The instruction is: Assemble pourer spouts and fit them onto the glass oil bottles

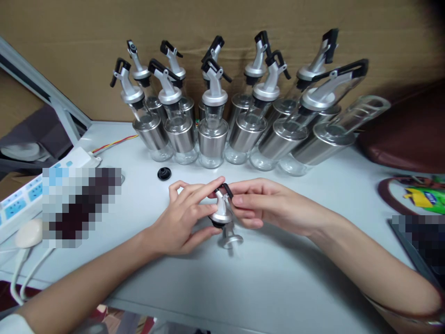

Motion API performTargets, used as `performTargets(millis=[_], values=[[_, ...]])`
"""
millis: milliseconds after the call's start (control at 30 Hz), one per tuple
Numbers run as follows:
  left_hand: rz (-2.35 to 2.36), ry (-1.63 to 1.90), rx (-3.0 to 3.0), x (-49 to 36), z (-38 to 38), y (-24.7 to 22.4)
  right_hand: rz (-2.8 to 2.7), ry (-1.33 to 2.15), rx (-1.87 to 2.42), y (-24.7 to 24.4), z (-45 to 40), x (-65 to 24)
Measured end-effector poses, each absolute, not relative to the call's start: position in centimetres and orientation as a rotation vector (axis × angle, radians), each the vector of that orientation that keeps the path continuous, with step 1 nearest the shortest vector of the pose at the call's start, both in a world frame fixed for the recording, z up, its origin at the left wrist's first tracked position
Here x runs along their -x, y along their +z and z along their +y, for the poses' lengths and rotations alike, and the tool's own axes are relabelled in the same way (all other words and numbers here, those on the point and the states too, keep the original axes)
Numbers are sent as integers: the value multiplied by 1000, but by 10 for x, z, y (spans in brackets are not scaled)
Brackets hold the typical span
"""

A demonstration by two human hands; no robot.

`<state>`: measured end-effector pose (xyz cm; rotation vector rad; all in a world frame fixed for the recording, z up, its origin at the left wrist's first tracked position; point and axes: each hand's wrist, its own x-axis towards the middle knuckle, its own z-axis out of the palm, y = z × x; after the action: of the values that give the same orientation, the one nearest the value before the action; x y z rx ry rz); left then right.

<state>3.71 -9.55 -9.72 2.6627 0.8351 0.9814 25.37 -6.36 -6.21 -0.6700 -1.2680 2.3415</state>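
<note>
On my feed the pourer [220,208] sits just below the centre of the view, held over the pale table [299,287]; I take it as the middle of my clock. It is silver with a black lever, its spout upward and its black stopper end underneath. From 9 o'clock my left hand [189,215] grasps it, a finger against the spout body and the thumb by the lower end. From 3 o'clock my right hand [269,202] pinches the lever between thumb and fingers.

Between 5 and 6, just beside the grip, I make out a silver flanged piece [232,240], too blurred to tell more. A small black cap [164,174] lies near, at 10 o'clock. Glass bottles with steel sleeves run in two rows from about 10:30 to 2, most topped with similar pourers; the front-row bottle [320,141] at 2 shows a bare glass neck. Cardboard [194,18] stands behind them at 12. Well apart, I have a power strip [17,204] at 9 and a yellow-and-green packet [422,200] at 3.
</note>
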Motion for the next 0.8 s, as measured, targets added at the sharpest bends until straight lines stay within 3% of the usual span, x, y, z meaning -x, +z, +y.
performTargets(millis=[267, 433, 800], values=[[941, 942, -2586, -40, -95, -102, -1722, 1937, 895, -60, -67, -247], [935, 1111, -2226, -42, -95, -103, -1968, 1654, 1024, -62, -71, -245], [1041, 1125, -2203, -41, -92, -101, -2098, 1622, 1074, -62, -78, -243]])
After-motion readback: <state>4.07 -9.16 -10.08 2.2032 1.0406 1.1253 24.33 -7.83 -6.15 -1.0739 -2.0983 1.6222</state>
